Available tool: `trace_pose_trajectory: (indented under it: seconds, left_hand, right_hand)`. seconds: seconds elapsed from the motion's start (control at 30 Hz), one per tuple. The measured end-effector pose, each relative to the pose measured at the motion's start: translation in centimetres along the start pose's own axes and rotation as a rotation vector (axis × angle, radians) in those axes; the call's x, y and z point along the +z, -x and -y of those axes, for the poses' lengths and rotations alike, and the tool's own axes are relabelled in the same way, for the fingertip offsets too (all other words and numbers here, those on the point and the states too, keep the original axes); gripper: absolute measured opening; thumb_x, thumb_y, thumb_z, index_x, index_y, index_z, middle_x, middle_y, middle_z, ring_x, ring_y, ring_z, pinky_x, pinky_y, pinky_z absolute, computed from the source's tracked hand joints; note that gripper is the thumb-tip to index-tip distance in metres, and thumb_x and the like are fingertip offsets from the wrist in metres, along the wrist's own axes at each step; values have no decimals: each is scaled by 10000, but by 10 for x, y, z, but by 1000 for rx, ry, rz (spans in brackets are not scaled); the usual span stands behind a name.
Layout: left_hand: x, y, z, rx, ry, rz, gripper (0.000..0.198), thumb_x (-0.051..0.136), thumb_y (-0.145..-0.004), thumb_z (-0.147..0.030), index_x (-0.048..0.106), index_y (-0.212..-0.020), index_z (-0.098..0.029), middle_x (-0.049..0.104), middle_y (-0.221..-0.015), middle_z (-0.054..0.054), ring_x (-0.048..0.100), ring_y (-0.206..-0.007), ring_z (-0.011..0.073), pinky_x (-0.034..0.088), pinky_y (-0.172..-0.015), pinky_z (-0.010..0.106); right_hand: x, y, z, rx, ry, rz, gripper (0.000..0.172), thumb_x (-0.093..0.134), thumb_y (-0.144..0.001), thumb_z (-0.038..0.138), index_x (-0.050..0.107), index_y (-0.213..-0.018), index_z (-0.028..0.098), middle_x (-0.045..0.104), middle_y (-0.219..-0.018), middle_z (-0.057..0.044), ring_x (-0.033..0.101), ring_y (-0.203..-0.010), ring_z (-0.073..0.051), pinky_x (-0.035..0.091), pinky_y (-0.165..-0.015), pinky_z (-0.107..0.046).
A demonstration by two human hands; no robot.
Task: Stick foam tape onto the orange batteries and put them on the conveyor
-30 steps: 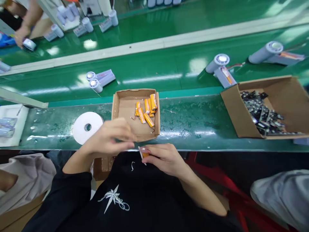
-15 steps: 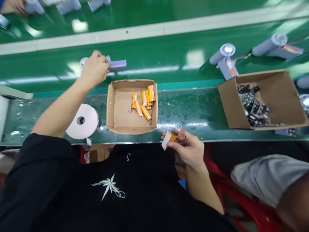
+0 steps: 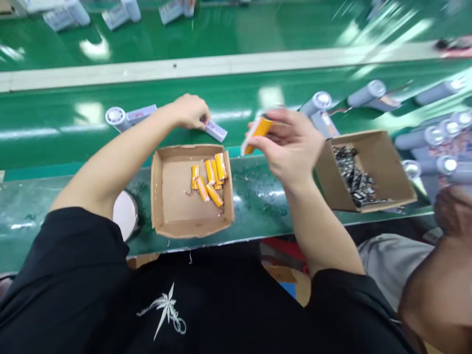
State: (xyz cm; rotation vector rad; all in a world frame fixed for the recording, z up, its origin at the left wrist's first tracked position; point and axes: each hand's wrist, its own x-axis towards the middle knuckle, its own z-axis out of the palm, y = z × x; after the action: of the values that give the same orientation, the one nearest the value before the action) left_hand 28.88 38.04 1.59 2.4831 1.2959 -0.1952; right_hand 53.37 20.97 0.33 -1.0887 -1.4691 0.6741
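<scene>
My right hand [image 3: 293, 142] is raised over the bench's far edge, pinching an orange wrapped battery [image 3: 262, 129] with a white strip along one side. Slight blur covers its fingertips. Across the cardboard tray, my left hand [image 3: 191, 113] has its fingers closed on a lilac rectangular casing [image 3: 216, 132] lying on the green surface. Several more orange batteries [image 3: 210, 177] with thin wires lie in the right half of the shallow cardboard tray [image 3: 173, 231]. A grey cylinder with a round vented end [image 3: 117, 118] and another lilac casing [image 3: 140, 114] rest behind my left forearm.
An open cardboard box [image 3: 391, 169] of small dark parts stands on the right. Grey cylinders [image 3: 367, 93] line the green belt beyond it. A white tape roll [image 3: 124, 215] is partly behind my left arm. Another person's arm [image 3: 452, 246] is at the right edge.
My left hand has moved right, from near the grey cylinder to the lilac casing. My right hand has carried the battery forward from the bench's near edge. The view has shifted too.
</scene>
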Motion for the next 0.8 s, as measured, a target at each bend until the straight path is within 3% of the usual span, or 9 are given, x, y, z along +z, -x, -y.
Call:
trace_pose_trajectory:
  seconds: [0.07, 0.13, 0.23, 0.47, 0.57, 0.7, 0.8]
  left_hand:
    - [-7, -6, 1, 31, -61, 84, 282, 782, -892, -348, 897, -1131, -253, 846, -1155, 55, 725, -1238, 311, 490, -1074, 385]
    - [-10, -9, 2, 30, -91, 76, 327, 739, -927, -380, 871, -1205, -271, 842, -1179, 56, 727, -1209, 302, 484, -1031, 366]
    - [-8, -10, 0, 5, -102, 17, 353, 641, -1011, -408, 814, -1277, -256, 830, -1263, 71, 737, -1183, 276, 484, -947, 324]
    - [2, -20, -10, -73, -37, -49, 266, 590, -1033, -397, 756, -1204, -280, 826, -1261, 61, 743, -1193, 275, 496, -951, 301]
    - [0, -23, -8, -66, -24, -86, 224, 559, -1024, -341, 743, -1127, -264, 836, -1199, 70, 758, -1128, 283, 503, -886, 306]
    - [0, -28, -9, -92, 21, -139, 195, 584, -1020, -352, 737, -1077, -247, 838, -1168, 101, 763, -1087, 310, 508, -855, 335]
    - [4, -26, -16, -125, 72, -183, 144, 628, -1011, -322, 745, -1032, -240, 837, -1171, 99, 760, -1083, 290, 506, -855, 327]
  right_hand:
    - [22, -40, -27, 30, 69, 80, 493, 925, -864, 418, 746, -1287, 240, 866, -1068, -34, 845, -984, -248, 720, -901, -416]
    - [41, -69, -48, 56, 141, 165, 458, 906, -880, 365, 748, -1276, 198, 873, -1005, -40, 838, -919, -230, 701, -867, -375]
    - [57, -83, -63, 73, 339, 280, 415, 880, -910, 283, 750, -1282, 153, 878, -1004, -84, 840, -919, -240, 664, -870, -340]
    - [63, -79, -33, 57, 1057, 643, 472, 668, -1102, 428, 655, -1533, 235, 845, -1251, -174, 818, -1159, -355, 615, -996, -424]
    - [71, -87, -27, 87, 1123, 769, 550, 654, -1107, 443, 580, -1616, 249, 813, -1326, -200, 790, -1233, -364, 606, -1032, -438]
    - [76, -93, -29, 122, 1119, 781, 472, 646, -1102, 499, 652, -1539, 321, 792, -1391, -160, 770, -1289, -338, 600, -1059, -430]
    - [82, -90, -28, 128, 1104, 786, 418, 615, -1115, 456, 714, -1467, 254, 783, -1395, -202, 766, -1301, -352, 601, -1066, -463]
